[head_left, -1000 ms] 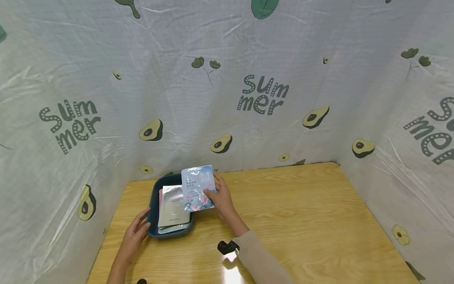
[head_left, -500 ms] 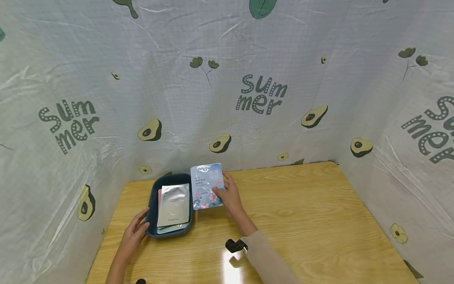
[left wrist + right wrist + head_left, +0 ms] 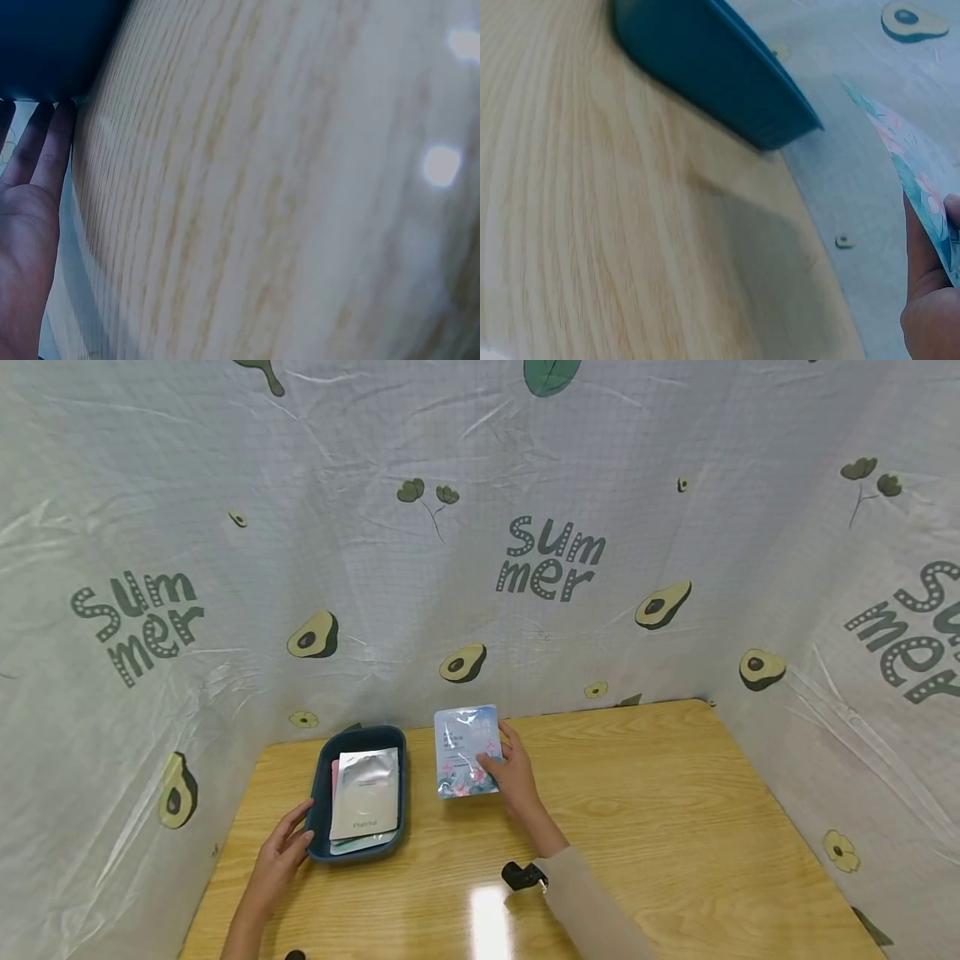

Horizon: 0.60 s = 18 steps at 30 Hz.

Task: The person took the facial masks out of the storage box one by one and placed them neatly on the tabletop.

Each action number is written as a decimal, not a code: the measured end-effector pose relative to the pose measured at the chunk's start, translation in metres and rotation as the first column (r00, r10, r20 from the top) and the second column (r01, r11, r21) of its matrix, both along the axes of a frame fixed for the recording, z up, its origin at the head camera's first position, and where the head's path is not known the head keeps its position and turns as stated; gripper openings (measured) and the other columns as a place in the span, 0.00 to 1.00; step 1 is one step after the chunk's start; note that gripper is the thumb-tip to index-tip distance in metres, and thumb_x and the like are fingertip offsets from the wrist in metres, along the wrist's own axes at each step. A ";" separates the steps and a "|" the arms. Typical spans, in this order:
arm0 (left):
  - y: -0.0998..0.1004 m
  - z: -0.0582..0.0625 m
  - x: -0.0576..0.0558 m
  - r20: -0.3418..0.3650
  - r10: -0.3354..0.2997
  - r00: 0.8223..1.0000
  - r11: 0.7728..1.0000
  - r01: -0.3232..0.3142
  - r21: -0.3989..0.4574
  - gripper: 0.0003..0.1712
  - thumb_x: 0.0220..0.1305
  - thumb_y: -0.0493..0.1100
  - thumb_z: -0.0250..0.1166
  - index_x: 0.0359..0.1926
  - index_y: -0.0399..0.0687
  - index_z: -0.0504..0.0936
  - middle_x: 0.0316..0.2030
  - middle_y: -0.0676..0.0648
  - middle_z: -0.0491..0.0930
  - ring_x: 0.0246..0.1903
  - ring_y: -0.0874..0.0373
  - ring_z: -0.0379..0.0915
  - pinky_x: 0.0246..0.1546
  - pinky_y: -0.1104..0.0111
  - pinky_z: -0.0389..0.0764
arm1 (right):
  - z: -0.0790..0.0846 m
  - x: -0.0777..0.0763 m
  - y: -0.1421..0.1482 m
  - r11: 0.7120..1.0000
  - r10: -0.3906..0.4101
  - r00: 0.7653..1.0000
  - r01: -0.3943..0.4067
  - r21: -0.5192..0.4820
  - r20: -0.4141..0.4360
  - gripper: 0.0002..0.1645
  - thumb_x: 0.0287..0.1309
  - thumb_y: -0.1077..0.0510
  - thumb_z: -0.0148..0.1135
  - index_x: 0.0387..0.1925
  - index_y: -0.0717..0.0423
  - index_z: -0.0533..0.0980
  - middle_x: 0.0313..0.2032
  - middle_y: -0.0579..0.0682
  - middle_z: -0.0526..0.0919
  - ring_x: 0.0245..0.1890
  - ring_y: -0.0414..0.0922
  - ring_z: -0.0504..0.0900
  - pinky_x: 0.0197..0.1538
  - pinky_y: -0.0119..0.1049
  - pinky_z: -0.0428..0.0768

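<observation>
A light-blue sheet mask packet point(image 3: 467, 752) with pink flowers hangs above the table, pinched at its right edge by my right hand point(image 3: 516, 775), thumb on the printed front. In the right wrist view the packet point(image 3: 915, 169) appears almost edge-on, its shadow falling on the wood. My left hand point(image 3: 282, 852) touches the left side of a dark blue basket point(image 3: 400, 822). Its straight fingers point(image 3: 51, 154) meet the basket wall in the left wrist view. Inside the basket lies a pile of packets, topped by a silver and cream one point(image 3: 366, 795); pink and green edges stick out beneath.
The wooden table point(image 3: 645, 810) stretches to the right of the basket. A white avocado-print cloth point(image 3: 555, 660) hangs behind and at both sides. A black wrist camera point(image 3: 523, 877) sits at my right sleeve point(image 3: 592, 902).
My right hand has carried the blue packet rightward, from overlapping the basket to beside it over the table. The left hand stays at the basket, which has not visibly moved.
</observation>
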<state>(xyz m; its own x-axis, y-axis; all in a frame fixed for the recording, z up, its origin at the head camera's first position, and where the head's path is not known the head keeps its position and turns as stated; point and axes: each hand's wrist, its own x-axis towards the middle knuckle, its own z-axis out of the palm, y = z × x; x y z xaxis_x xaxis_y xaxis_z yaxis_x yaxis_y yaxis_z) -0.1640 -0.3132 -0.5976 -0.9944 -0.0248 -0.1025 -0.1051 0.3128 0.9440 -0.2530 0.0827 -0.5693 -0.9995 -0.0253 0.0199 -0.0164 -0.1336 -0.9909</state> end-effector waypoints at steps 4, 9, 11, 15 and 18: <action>0.000 0.001 0.000 0.009 -0.001 1.000 1.000 0.001 0.005 0.34 0.80 0.51 0.54 0.80 0.54 0.56 0.79 0.36 0.49 0.72 0.34 0.55 0.50 0.87 0.69 | -0.002 0.000 0.006 0.999 -0.035 0.999 0.035 0.031 -0.007 0.44 0.67 0.67 0.63 0.78 0.47 0.56 0.59 0.62 0.80 0.43 0.47 0.86 0.43 0.35 0.86; -0.003 0.002 0.001 0.008 -0.007 1.000 1.000 0.007 0.010 0.34 0.79 0.52 0.54 0.80 0.55 0.55 0.79 0.36 0.48 0.72 0.33 0.55 0.50 0.87 0.69 | -0.005 -0.003 0.011 0.997 -0.057 0.998 0.057 0.045 -0.010 0.44 0.68 0.67 0.62 0.78 0.50 0.56 0.57 0.64 0.81 0.41 0.47 0.86 0.40 0.34 0.85; -0.003 0.001 0.001 0.002 -0.006 1.000 1.000 0.006 0.013 0.34 0.79 0.52 0.54 0.80 0.55 0.55 0.79 0.36 0.48 0.73 0.33 0.54 0.50 0.87 0.69 | -0.006 -0.005 0.014 0.998 -0.063 0.998 0.063 0.030 -0.001 0.44 0.68 0.68 0.62 0.78 0.49 0.56 0.57 0.64 0.81 0.40 0.47 0.86 0.40 0.34 0.85; -0.004 -0.002 0.001 -0.012 -0.001 1.000 1.000 0.002 0.011 0.34 0.79 0.53 0.54 0.79 0.53 0.56 0.78 0.36 0.49 0.73 0.32 0.52 0.50 0.87 0.69 | -0.011 -0.006 0.019 0.996 -0.085 0.996 0.085 0.019 0.010 0.43 0.68 0.69 0.61 0.78 0.49 0.56 0.57 0.65 0.80 0.40 0.46 0.86 0.39 0.33 0.85; -0.004 -0.004 0.001 -0.014 -0.001 1.000 1.000 0.000 -0.004 0.35 0.79 0.53 0.55 0.79 0.54 0.57 0.78 0.36 0.50 0.74 0.33 0.52 0.51 0.86 0.68 | -0.015 -0.007 0.022 0.995 -0.099 0.995 0.098 0.028 0.007 0.42 0.68 0.70 0.60 0.78 0.51 0.56 0.56 0.67 0.80 0.39 0.46 0.86 0.38 0.33 0.85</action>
<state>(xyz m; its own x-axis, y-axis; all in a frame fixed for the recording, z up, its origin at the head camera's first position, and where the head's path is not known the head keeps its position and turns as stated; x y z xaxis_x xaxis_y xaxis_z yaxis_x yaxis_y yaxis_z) -0.1627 -0.3174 -0.6021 -0.9958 -0.0247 -0.0885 -0.0918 0.3164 0.9442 -0.2599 0.1042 -0.5845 -0.9973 0.0728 0.0123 -0.0199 -0.1046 -0.9943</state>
